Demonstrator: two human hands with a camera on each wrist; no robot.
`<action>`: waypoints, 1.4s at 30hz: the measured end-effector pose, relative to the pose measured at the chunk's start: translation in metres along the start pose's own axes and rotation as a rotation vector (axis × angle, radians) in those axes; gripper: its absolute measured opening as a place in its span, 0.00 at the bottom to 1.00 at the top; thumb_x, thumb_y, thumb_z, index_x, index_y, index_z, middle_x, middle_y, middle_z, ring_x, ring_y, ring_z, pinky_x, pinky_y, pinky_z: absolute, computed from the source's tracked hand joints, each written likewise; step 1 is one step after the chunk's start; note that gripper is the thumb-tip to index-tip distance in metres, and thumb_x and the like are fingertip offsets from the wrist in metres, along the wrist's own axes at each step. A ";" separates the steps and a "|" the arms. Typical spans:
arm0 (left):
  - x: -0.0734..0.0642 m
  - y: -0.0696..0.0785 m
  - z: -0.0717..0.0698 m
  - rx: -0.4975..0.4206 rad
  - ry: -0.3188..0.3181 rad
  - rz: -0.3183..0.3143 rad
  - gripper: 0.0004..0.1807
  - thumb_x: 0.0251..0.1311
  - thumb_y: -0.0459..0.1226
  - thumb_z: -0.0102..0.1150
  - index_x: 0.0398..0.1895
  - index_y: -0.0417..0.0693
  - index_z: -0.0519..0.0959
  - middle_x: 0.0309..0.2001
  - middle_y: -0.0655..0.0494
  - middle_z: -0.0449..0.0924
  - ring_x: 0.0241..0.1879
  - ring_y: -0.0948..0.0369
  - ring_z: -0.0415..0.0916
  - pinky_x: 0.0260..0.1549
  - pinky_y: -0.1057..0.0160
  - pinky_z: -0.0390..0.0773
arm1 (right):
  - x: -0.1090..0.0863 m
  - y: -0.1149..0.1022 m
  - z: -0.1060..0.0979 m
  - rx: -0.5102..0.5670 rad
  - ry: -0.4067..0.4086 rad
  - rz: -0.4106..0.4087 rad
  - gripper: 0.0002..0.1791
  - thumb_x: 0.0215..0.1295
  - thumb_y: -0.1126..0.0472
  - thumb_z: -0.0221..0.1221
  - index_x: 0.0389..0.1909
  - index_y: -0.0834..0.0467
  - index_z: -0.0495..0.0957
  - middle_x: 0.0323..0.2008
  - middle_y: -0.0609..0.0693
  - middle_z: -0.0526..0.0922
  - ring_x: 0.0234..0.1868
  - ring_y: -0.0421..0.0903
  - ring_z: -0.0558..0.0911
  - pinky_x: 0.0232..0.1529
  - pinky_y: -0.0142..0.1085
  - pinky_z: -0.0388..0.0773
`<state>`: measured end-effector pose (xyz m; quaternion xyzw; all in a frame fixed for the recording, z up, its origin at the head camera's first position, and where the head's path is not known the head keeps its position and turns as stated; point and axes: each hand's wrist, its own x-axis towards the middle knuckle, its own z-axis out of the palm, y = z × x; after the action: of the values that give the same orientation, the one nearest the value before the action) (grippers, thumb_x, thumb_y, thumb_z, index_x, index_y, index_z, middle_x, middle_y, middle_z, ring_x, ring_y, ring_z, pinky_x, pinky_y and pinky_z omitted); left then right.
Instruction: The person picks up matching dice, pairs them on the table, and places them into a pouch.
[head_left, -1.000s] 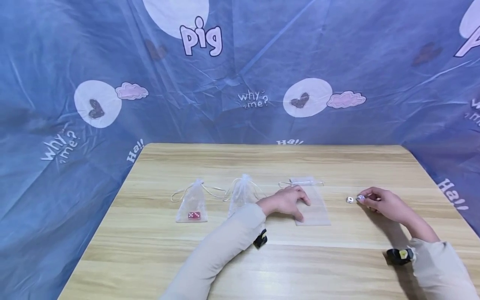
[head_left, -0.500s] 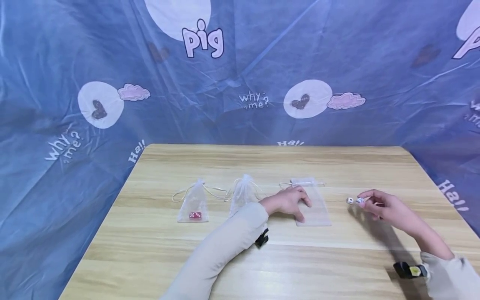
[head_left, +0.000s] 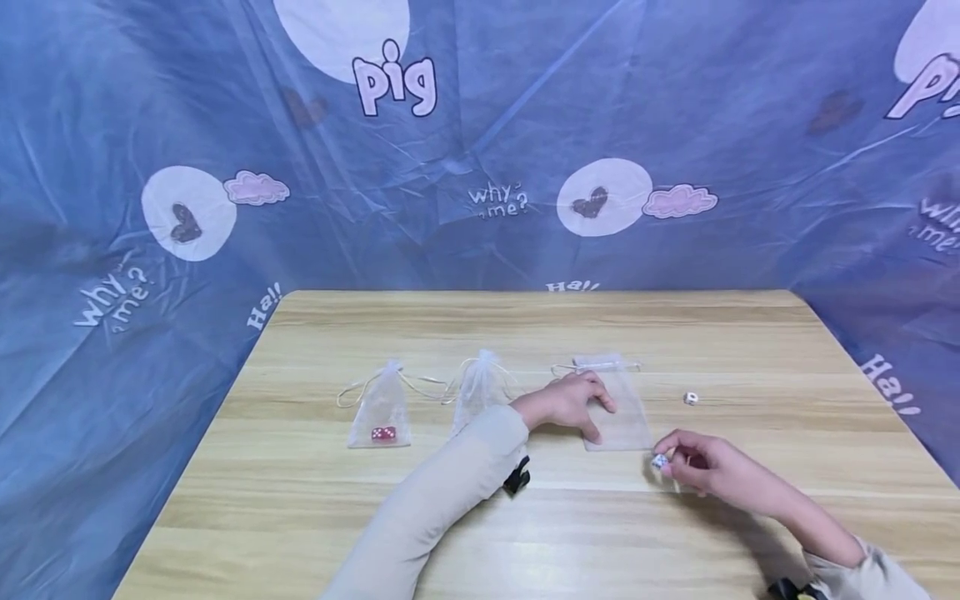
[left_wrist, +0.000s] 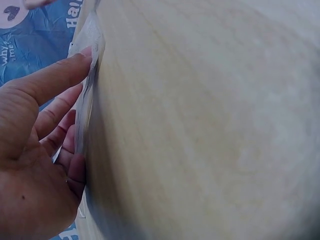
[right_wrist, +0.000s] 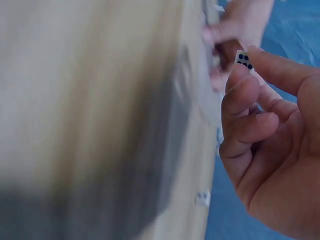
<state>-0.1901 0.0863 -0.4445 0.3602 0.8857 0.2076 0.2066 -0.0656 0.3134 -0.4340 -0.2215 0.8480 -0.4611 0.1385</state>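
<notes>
My right hand (head_left: 712, 471) pinches a white die (head_left: 660, 461) with dark pips between thumb and fingers, held just off the near right corner of a flat sheer white drawstring bag (head_left: 626, 412). In the right wrist view the pinched die (right_wrist: 243, 60) shows at the fingertips. On that same bag rests my left hand (head_left: 566, 407), thumb and fingers spread and loosely bent. The left wrist view has the left hand (left_wrist: 40, 130) touching the bag's thin fabric (left_wrist: 86, 107). A second white die (head_left: 691, 398) lies on the table to the right of the bag.
At the left lies a tied sheer bag (head_left: 382, 400) with red dice (head_left: 384, 434) inside. Beside it, another tied bag (head_left: 482, 383) is partly covered by the left sleeve (head_left: 450, 483). Behind the wooden table (head_left: 525, 325) hangs a blue printed cloth (head_left: 420, 225).
The right hand has lifted one white die away from the other and carried it left and nearer, to the bag's edge. The left hand has stayed on the bag.
</notes>
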 end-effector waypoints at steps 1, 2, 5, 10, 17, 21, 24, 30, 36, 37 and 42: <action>0.000 0.000 0.000 -0.002 0.000 -0.002 0.27 0.40 0.45 0.77 0.49 0.63 0.81 0.56 0.67 0.71 0.58 0.65 0.65 0.62 0.70 0.62 | 0.001 0.000 0.003 0.011 -0.031 -0.001 0.08 0.68 0.66 0.55 0.46 0.62 0.74 0.23 0.44 0.74 0.19 0.32 0.70 0.16 0.32 0.71; -0.001 0.000 0.000 -0.007 0.000 -0.004 0.27 0.40 0.44 0.77 0.49 0.63 0.81 0.56 0.67 0.71 0.58 0.65 0.65 0.62 0.70 0.62 | 0.002 0.000 0.006 0.019 -0.058 0.000 0.08 0.68 0.65 0.55 0.46 0.62 0.75 0.24 0.44 0.74 0.19 0.32 0.70 0.16 0.32 0.71; -0.001 0.001 -0.003 -0.013 -0.004 -0.006 0.27 0.40 0.44 0.77 0.49 0.62 0.81 0.57 0.66 0.71 0.59 0.64 0.65 0.63 0.68 0.63 | 0.004 0.001 0.013 0.008 -0.105 -0.018 0.07 0.68 0.64 0.56 0.45 0.60 0.75 0.24 0.43 0.75 0.20 0.30 0.70 0.17 0.31 0.72; 0.001 0.003 -0.005 -0.006 -0.012 -0.008 0.27 0.40 0.43 0.77 0.48 0.62 0.81 0.57 0.66 0.70 0.60 0.65 0.65 0.62 0.69 0.63 | 0.006 0.003 0.022 0.000 -0.138 -0.073 0.06 0.66 0.65 0.58 0.43 0.58 0.76 0.26 0.39 0.76 0.24 0.26 0.70 0.20 0.28 0.72; 0.002 0.001 -0.005 0.008 -0.008 -0.013 0.27 0.39 0.44 0.78 0.48 0.64 0.81 0.56 0.67 0.70 0.59 0.65 0.65 0.61 0.70 0.63 | 0.008 0.003 0.028 -0.050 -0.118 -0.109 0.07 0.64 0.64 0.60 0.42 0.57 0.76 0.25 0.38 0.73 0.25 0.24 0.68 0.22 0.26 0.70; 0.002 0.000 -0.005 0.005 -0.001 -0.014 0.26 0.40 0.44 0.78 0.48 0.63 0.81 0.57 0.67 0.70 0.59 0.64 0.65 0.61 0.69 0.63 | 0.007 0.002 0.026 -0.099 -0.078 -0.132 0.10 0.63 0.64 0.61 0.44 0.57 0.75 0.25 0.39 0.74 0.25 0.26 0.69 0.22 0.26 0.70; 0.002 0.000 -0.005 0.009 -0.001 -0.013 0.26 0.40 0.44 0.77 0.47 0.64 0.81 0.57 0.67 0.70 0.59 0.64 0.65 0.61 0.68 0.63 | 0.005 0.001 0.016 -0.134 -0.015 -0.135 0.12 0.61 0.67 0.61 0.45 0.59 0.75 0.27 0.40 0.75 0.25 0.29 0.71 0.23 0.27 0.72; 0.000 0.002 -0.003 0.006 -0.011 -0.019 0.26 0.40 0.44 0.77 0.47 0.64 0.81 0.58 0.67 0.69 0.61 0.64 0.64 0.62 0.67 0.62 | 0.003 0.003 -0.020 -0.216 0.174 -0.088 0.13 0.60 0.73 0.59 0.46 0.66 0.74 0.28 0.42 0.77 0.27 0.34 0.75 0.24 0.29 0.73; -0.001 0.002 -0.001 0.006 -0.010 -0.025 0.26 0.40 0.44 0.77 0.47 0.65 0.81 0.58 0.68 0.69 0.61 0.65 0.64 0.63 0.67 0.62 | 0.003 0.015 -0.047 -0.237 0.324 0.056 0.16 0.61 0.70 0.60 0.49 0.70 0.72 0.28 0.38 0.76 0.26 0.36 0.75 0.25 0.28 0.72; -0.001 0.002 -0.001 0.008 -0.010 -0.025 0.26 0.40 0.44 0.77 0.47 0.65 0.81 0.57 0.68 0.70 0.60 0.65 0.64 0.63 0.68 0.62 | 0.004 0.018 -0.049 -0.235 0.334 0.070 0.16 0.62 0.71 0.60 0.49 0.71 0.72 0.28 0.38 0.76 0.25 0.35 0.75 0.25 0.28 0.72; -0.001 0.002 -0.001 0.017 -0.014 -0.019 0.26 0.40 0.45 0.77 0.47 0.64 0.81 0.57 0.68 0.70 0.60 0.66 0.64 0.62 0.70 0.61 | 0.007 0.030 -0.053 -0.212 0.337 0.107 0.17 0.63 0.71 0.58 0.51 0.73 0.70 0.27 0.41 0.76 0.24 0.36 0.76 0.23 0.29 0.71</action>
<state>-0.1887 0.0865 -0.4422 0.3549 0.8893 0.1954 0.2119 -0.1021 0.3627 -0.4309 -0.1091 0.9136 -0.3918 -0.0050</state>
